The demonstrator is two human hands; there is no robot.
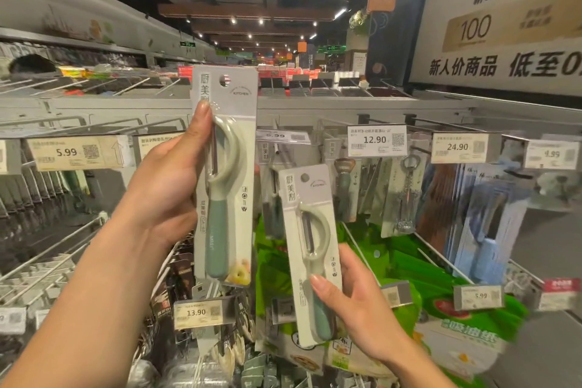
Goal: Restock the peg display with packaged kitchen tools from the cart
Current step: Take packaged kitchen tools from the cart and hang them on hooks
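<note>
Left hand (170, 186) grips the high peeler (225, 167), right hand (356, 302) pinches the low peeler (310, 249). With both hands busy, either could slip while being threaded behind the far 6.99 tag (275, 135).

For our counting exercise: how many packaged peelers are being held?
2. The raised peeler pack is in the left hand; the lower peeler pack is in the right hand. Others may hang hidden behind.

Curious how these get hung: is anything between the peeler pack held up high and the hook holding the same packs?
Nothing visible blocks it. The left hand holds the grey card pack with the green-handled peeler just left of the matching packs hanging on the display; only the white 6.99 price tag sits in front of them, up top.
</note>
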